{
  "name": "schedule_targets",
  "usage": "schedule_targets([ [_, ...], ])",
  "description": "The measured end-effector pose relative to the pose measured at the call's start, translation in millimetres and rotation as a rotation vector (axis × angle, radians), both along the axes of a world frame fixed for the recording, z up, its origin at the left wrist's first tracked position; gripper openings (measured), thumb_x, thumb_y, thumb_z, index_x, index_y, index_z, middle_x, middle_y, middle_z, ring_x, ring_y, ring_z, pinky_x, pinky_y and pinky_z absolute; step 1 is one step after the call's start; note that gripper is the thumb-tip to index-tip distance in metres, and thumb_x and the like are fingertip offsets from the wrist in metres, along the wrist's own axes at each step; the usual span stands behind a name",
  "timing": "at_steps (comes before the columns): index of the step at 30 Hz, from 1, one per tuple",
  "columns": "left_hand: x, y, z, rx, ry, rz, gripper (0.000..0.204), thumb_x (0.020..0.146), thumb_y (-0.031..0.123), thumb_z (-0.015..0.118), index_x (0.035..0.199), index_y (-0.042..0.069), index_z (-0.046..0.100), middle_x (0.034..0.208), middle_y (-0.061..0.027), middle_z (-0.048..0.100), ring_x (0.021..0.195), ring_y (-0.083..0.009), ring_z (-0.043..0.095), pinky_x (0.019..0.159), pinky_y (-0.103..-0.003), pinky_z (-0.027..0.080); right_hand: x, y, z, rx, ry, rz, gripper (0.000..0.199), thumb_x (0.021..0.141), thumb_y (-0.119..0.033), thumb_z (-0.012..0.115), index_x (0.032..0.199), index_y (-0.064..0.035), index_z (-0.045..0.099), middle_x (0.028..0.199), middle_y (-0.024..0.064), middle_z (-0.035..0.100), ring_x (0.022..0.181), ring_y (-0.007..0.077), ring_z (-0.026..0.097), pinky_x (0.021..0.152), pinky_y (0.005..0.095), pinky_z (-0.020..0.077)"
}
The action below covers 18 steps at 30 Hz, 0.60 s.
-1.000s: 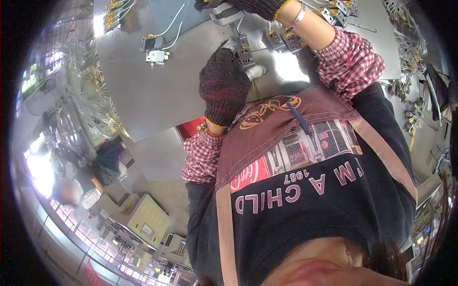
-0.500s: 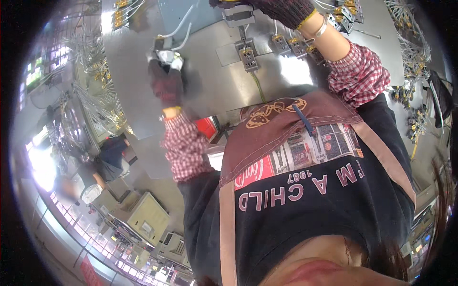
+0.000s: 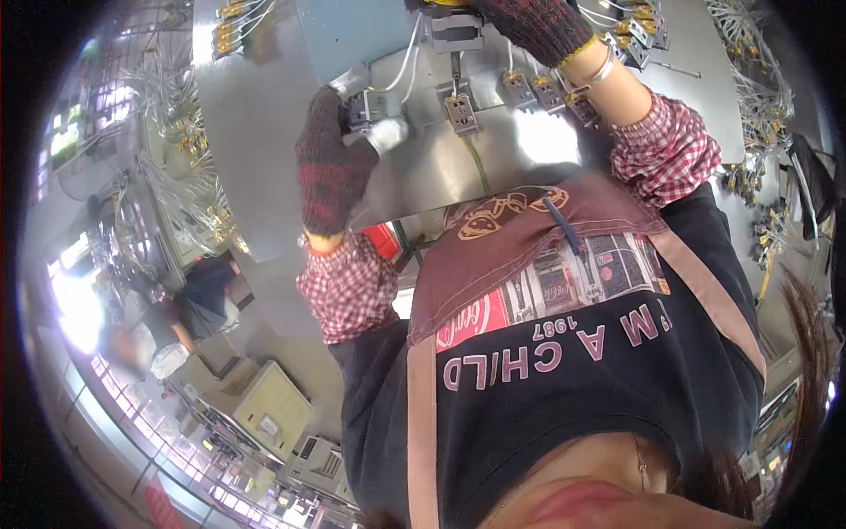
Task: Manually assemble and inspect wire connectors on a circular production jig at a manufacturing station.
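Observation:
My left hand (image 3: 339, 163), in a dark maroon knit glove with pale fingertips, pinches a small wired metal block (image 3: 364, 109) with white leads. It is over the left side of the steel bench. My right hand (image 3: 539, 26), gloved too, is closed at the top edge on a tool (image 3: 458, 32) with a grey block-shaped body and yellow top; part of this grip is cut off. The tool's thin dark shaft reaches down to a metal block with brass parts (image 3: 460, 115). Whether shaft and block touch, I cannot tell. A yellow-green cord (image 3: 478, 165) runs from that block towards me.
Several similar wired blocks (image 3: 548, 92) lie right of the tool. More blocks with white wires sit at the far right (image 3: 633, 37) and far left (image 3: 229, 33). A blue-grey sheet (image 3: 339, 40) covers part of the steel bench (image 3: 256, 159). Wired bundles (image 3: 189, 132) line the left side.
My left hand has moved right, towards the tool, bringing the wired metal block and its white leads along. My right hand keeps its hold on the tool.

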State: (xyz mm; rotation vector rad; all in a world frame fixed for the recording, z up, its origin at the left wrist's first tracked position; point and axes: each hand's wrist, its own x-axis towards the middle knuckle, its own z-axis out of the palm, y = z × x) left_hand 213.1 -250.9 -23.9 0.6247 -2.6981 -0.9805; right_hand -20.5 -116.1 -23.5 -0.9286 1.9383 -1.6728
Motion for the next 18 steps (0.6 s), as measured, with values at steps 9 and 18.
schedule_targets([
  [9,-10,44,-22,0.213,0.133,-0.118,0.071,0.072,0.027,0.092,0.131,0.004,0.062,0.121,-0.0139,0.069,0.104,-0.0257,0.07,0.089,-0.038,0.057,4,22,32,0.029,0.085,0.138,0.045,0.095,-0.037,0.072,0.128,-0.0092,0.059,0.076,0.005,0.067,0.069,0.0126,0.066,0.065,0.0315,0.0533],
  [18,-16,75,-54,-0.215,0.152,-0.046,0.077,0.068,0.049,0.088,0.122,0.0,0.062,0.117,-0.0188,0.068,0.103,-0.036,0.067,0.088,-0.044,0.054,14,-2,25,-0.22,-0.329,0.119,0.054,0.096,-0.034,0.07,0.138,-0.0102,0.045,0.071,0.0007,0.059,0.057,0.0122,0.059,0.054,0.0259,0.0506],
])
